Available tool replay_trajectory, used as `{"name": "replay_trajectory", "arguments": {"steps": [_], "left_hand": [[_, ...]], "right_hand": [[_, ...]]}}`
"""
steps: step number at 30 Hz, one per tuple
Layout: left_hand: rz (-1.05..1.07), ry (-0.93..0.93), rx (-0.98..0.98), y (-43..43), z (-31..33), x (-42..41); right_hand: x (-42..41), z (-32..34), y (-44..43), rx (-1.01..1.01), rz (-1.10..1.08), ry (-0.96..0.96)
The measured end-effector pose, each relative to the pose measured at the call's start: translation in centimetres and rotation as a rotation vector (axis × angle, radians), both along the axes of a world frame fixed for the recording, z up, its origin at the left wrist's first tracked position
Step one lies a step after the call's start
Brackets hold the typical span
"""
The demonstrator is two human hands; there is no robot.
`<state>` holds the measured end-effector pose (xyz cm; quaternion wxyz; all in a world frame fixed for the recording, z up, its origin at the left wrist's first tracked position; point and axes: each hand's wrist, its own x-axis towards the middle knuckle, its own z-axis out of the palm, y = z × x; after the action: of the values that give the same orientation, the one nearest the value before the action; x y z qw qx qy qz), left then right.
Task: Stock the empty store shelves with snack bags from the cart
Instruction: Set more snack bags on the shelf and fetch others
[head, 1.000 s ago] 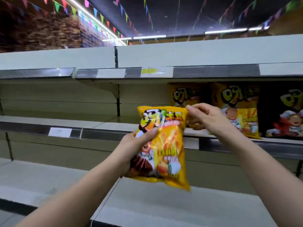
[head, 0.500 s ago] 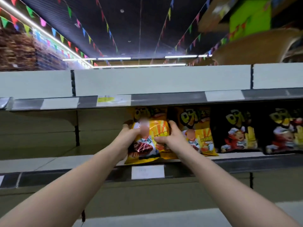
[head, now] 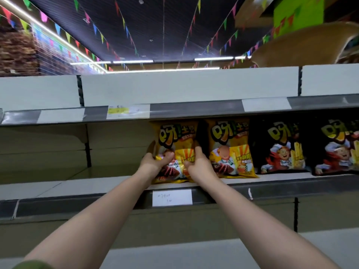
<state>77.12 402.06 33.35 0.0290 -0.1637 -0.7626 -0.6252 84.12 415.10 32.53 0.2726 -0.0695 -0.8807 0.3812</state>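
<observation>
A second ago you had the bag (head: pixel 175 140) out in front of the shelving, tilted and pinched by a top corner. Now it stands upright on the shelf (head: pixel 77 186), directly above the tag (head: pixel 172 198) on the rail, with its bottom edge near the front lip. Your left hand (head: pixel 155 162) grips the bag's lower left edge, thumb across its face. Your right hand (head: pixel 198 166) holds the lower right side with fingers curled onto the front. Neither has let go. Up and right of the tag, the bag sits just beside the other yellow bag (head: pixel 231 148); I cannot tell whether they touch. Farther right of the tag stand two dark bags (head: pixel 281 148). This bag is the last one on the tag's left side, so the row has grown leftward by one. It looks as good as placed. What remains for it, I judge, is to check that it stands by itself and then release. A puffy bag this near the lip could tip forward, so ease your hands off rather than snatching them away. The cart is out of view, and the task looks far from finished.
</observation>
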Motion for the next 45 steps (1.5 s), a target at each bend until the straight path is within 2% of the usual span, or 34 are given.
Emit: {"name": "replay_trajectory", "arguments": {"steps": [3,5,8,11,16,22,27,30,34,41,45], "left_hand": [[0.082,0.110,-0.036,-0.7,-0.4,1.4],[0.180,0.199,-0.112,-1.2,-0.6,2.7],[0.315,0.313,-0.081,-2.5,-1.7,4.9],[0.415,0.334,-0.016,-4.8,-3.9,7.6],[0.645,0.328,0.023,-10.6,-8.5,13.2],[0.955,0.177,-0.030,-19.3,-14.7,21.2],[1.131,0.011,-0.079,-24.5,-19.9,28.0],[1.233,-0.052,-0.074,-26.9,-22.6,31.5],[1.299,-0.132,-0.095,-28.9,-25.7,34.4],[1.421,-0.316,-0.133,-27.9,-30.4,37.7],[1.415,-0.504,-0.320,-25.4,-33.5,38.9]], "right_hand": [[1.1,-0.2,-0.9,0.074,-0.046,0.104],[2.1,-0.4,-1.9,0.093,-0.034,0.254],[3.4,-1.0,-4.3,0.105,0.081,0.499],[3.9,-2.2,-7.8,0.025,0.258,0.555],[4.9,-6.1,-14.9,-0.118,0.577,0.461],[7.9,-12.2,-24.4,-0.254,0.889,0.336],[11.2,-18.1,-30.4,-0.239,1.092,0.171],[13.4,-21.4,-33.7,-0.191,1.196,0.049],[15.3,-25.0,-36.1,-0.145,1.263,0.002],[16.1,-30.0,-34.6,0.001,1.312,-0.186],[15.0,-33.4,-31.9,0.340,1.375,-0.327]]}}
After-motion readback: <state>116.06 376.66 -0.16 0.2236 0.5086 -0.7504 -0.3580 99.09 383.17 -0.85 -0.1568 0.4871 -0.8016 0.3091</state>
